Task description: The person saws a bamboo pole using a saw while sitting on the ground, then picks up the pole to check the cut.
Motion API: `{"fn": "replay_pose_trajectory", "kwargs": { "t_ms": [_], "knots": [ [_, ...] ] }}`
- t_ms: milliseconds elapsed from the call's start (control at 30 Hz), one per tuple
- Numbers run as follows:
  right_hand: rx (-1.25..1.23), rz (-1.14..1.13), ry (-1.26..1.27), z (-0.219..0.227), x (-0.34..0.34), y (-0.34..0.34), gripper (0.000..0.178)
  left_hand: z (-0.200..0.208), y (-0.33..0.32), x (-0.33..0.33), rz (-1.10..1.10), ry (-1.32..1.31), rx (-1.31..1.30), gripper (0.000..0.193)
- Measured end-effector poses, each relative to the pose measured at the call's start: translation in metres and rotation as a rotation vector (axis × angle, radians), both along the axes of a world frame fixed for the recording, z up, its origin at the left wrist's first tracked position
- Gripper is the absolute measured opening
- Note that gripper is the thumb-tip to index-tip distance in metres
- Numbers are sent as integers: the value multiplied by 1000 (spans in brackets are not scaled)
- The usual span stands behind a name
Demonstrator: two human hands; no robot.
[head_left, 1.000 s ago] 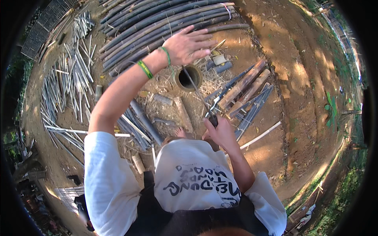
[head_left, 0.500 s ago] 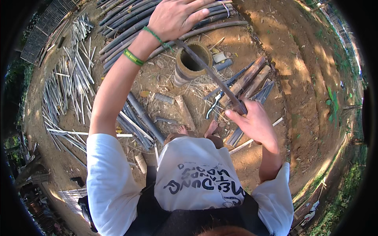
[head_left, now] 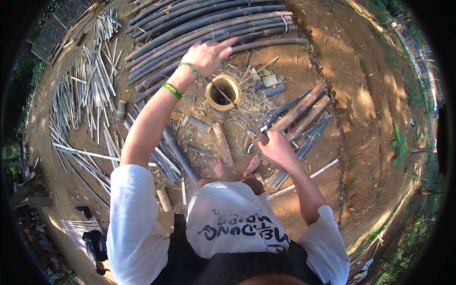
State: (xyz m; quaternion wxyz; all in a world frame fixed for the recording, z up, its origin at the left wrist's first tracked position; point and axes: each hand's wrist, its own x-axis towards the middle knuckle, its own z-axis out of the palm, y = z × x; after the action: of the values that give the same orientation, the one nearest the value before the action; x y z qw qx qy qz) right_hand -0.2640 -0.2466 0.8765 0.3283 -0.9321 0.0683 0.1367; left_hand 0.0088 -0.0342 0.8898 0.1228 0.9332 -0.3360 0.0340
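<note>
In my right hand (head_left: 274,147) is the handle of a long, dark machete (head_left: 244,116), its blade slanting up and left. The blade crosses in view over the mouth of a thick bamboo tube (head_left: 222,114) standing upright on the ground; whether the two touch, I cannot tell. My left hand (head_left: 207,59) is raised with its fingers stretched out, holding nothing, close to the blade's far end. A wooden billet (head_left: 222,142) and a grey curved piece (head_left: 197,151) lie near my bare feet. Partly hidden beside my right hand is a saw with a pale handle (head_left: 251,148).
A row of long bamboo poles (head_left: 209,28) lies at the back. Thin split strips (head_left: 78,104) are heaped on the left. Thick brown logs (head_left: 301,109) and dark split lengths (head_left: 311,140) lie to the right. Another person (head_left: 95,244) is at the lower left.
My right hand has come left and lower with the machete. My left hand has dropped a little, its fingers still stretched. The view has shifted, showing more of the poles.
</note>
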Motion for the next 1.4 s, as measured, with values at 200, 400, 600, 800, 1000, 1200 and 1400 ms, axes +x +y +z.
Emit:
{"fn": "replay_pose_trajectory", "kwargs": {
  "t_ms": [200, 400, 600, 800, 1000, 1200, 1400],
  "knots": [
    [166, 33, -39, -8, 31, 43, 45, -11, 64, 53, 171, -385, -545, 46],
    [857, -494, -232, -47, 34, 135, 38, -21, 69, -114, 508, 667, -952, 83],
    [613, 264, -175, -9, 21, 105, 24, 9, 85, -173, 388, 691, -378, 67],
    [-202, 273, -942, 10, 77, -75, 37, 0, 97, -186, 150, 375, -253, 46],
    [-213, 313, -721, 0, 70, -65, 34, -8, 99, -187, 142, 159, -176, 47],
    [-190, 337, -990, -45, 134, -68, 38, -4, 100, -149, 75, 8, 18, 52],
    [-191, 270, -1237, 17, 202, -49, 51, 59, 120, -90, 158, -180, 11, 55]
  ]
}}
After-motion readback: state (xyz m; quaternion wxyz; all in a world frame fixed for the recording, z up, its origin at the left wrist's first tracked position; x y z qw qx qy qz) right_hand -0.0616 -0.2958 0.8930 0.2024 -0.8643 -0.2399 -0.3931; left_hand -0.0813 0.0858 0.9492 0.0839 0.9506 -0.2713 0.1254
